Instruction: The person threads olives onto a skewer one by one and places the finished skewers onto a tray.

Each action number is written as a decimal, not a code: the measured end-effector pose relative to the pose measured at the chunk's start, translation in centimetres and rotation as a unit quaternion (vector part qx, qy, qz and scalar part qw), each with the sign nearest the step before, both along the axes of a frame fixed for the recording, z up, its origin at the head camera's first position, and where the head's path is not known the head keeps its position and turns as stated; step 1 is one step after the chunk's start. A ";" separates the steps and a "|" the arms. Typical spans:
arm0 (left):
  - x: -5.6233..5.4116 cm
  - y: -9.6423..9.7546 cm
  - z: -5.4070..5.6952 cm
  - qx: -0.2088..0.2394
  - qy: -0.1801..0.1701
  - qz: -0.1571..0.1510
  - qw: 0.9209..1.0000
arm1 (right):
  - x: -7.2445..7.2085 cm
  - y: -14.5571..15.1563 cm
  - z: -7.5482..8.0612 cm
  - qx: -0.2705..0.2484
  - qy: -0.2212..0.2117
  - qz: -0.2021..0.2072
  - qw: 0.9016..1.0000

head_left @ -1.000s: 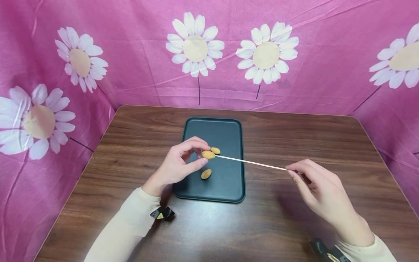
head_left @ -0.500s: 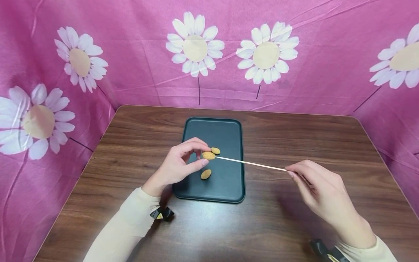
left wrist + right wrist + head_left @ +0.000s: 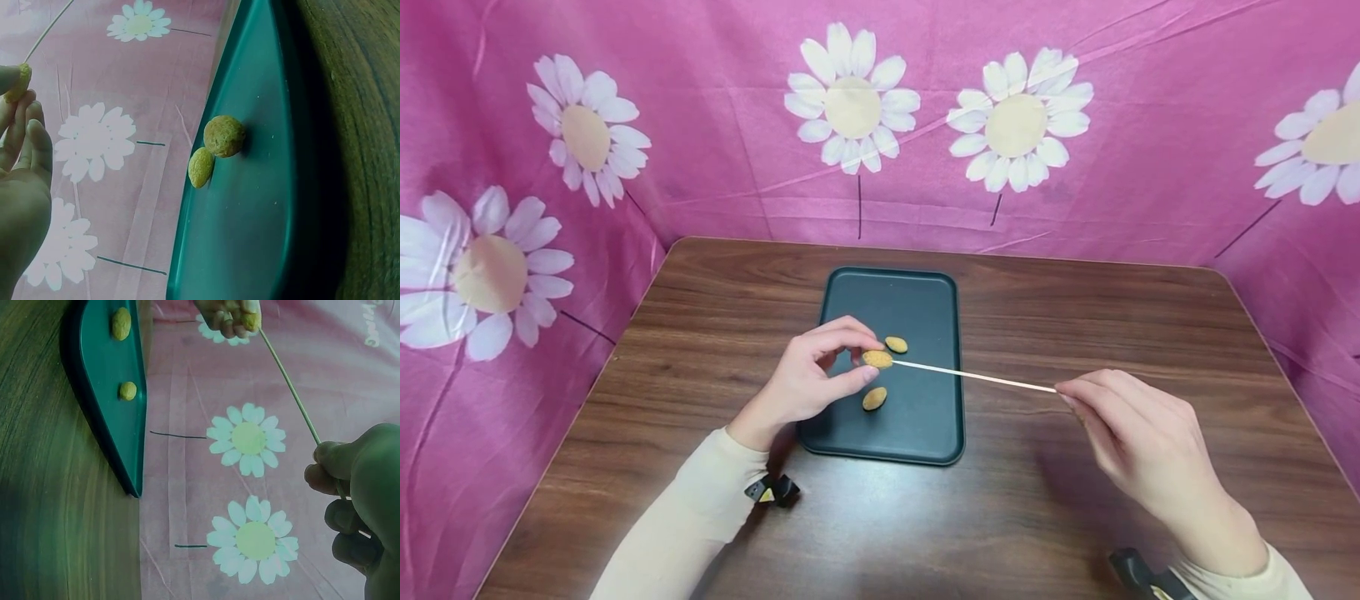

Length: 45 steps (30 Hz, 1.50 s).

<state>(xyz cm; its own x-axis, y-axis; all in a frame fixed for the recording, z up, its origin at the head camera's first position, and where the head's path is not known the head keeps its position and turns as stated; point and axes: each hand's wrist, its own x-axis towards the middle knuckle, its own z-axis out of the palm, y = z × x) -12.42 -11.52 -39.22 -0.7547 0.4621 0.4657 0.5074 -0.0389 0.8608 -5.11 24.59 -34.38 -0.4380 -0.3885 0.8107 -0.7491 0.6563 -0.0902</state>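
My left hand (image 3: 820,367) is over the tray and pinches a tan, rough-skinned oval piece (image 3: 877,359) between thumb and fingers. The near end of a thin wooden skewer (image 3: 973,377) meets that piece on its right side. At the skewer's other end, my right hand (image 3: 1142,450) grips it between thumb and fingertips, off to the right above the table. Two more such pieces lie on the dark green tray (image 3: 917,308): one oval piece (image 3: 897,344) just behind the held one, another piece (image 3: 874,399) in front. The right wrist view shows the skewer (image 3: 294,390) slanting between both hands.
The tray lies on a brown wood-grain table (image 3: 1060,308). A pink cloth (image 3: 722,125) printed with white daisies rises behind the table and along its sides. Black bands (image 3: 772,490) sit at both wrists.
The held piece and the skewer have sunk slightly toward me, and the right hand has eased a little lower. Both grips stay the same. The pieces on the tray have not moved.
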 end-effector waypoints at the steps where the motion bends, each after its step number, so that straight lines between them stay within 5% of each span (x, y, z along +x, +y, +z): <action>1: 0.0 0.0 0.0 0.002 0.002 0.000 1.000 | 0.0 -0.1 0.0 0.000 0.003 0.002 1.000; 11: -0.2 -0.2 -0.1 0.035 0.000 -0.008 0.999 | -0.1 -0.3 0.3 -0.008 0.001 0.009 1.000; 22: 0.0 -0.2 -0.4 0.052 -0.079 -0.001 0.995 | -0.1 -0.5 0.3 -0.026 -0.002 0.012 1.000; 45: 0.1 0.5 -1.0 0.117 -0.030 -0.007 0.993 | -0.2 -0.9 0.4 -0.016 0.010 0.013 1.000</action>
<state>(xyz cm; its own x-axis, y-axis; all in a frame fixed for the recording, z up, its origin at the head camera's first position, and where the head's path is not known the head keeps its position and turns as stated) -12.36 -11.00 -40.18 -0.7782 0.3578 0.5161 0.4533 -0.2488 0.8560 -5.28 23.70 -34.02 -0.4119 -0.3737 0.8311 -0.7673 0.6342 -0.0952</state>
